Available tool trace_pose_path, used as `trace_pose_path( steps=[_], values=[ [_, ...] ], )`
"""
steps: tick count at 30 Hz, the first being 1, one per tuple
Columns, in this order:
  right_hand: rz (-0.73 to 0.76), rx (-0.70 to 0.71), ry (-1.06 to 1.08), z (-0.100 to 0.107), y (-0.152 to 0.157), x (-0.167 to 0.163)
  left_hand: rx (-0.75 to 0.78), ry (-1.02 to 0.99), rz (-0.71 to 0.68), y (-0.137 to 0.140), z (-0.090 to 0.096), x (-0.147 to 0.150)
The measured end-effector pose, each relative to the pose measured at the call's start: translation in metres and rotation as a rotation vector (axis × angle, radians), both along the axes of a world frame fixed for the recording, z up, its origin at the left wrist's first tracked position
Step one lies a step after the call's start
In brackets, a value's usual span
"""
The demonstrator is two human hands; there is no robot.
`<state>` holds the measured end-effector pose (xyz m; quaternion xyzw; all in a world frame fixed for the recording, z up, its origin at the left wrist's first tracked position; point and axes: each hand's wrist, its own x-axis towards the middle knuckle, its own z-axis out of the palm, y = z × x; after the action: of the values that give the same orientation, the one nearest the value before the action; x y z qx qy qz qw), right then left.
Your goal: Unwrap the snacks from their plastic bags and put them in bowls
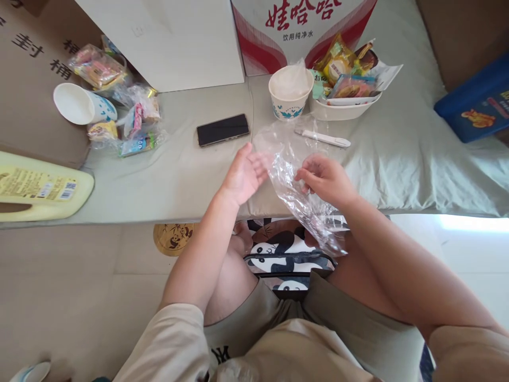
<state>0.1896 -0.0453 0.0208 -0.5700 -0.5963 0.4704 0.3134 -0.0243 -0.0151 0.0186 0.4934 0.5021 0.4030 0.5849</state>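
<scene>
A clear plastic bag stretches between my hands and droops over the front edge of the cloth-covered surface. My left hand is at the bag's left side, palm turned inward and fingers spread, gripping nothing. On the other side, my right hand has its fingers curled together at the film and appears to pinch it; the exact grip is partly hidden. Just beyond the bag lies a slim white-handled tool with a narrow metallic end. A black phone rests to the left of the bag.
Behind stand a paper cup with plastic inside and a white bowl of wrapped snacks. At left are a tipped paper cup, snack packets and a yellow jug. A blue container stands right; cartons line the back.
</scene>
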Motion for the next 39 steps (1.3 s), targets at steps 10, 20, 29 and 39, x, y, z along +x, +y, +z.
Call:
trace_pose_path(
  steps=[10,20,29,39],
  values=[
    [-0.234,0.110,0.316,-0.007,0.005,0.002,-0.189,0.134,-0.178,-0.003,0.001,0.017],
    [-0.370,-0.083,0.882,-0.010,0.017,0.012,-0.091,-0.273,-0.064,0.012,-0.005,0.003],
    [-0.263,-0.295,0.594,-0.008,0.017,0.020,0.283,-0.042,-0.019,0.010,0.000,0.012],
    [-0.041,-0.287,0.666,-0.008,0.020,0.020,-0.139,-0.067,-0.033,0.004,0.008,0.036]
  ],
)
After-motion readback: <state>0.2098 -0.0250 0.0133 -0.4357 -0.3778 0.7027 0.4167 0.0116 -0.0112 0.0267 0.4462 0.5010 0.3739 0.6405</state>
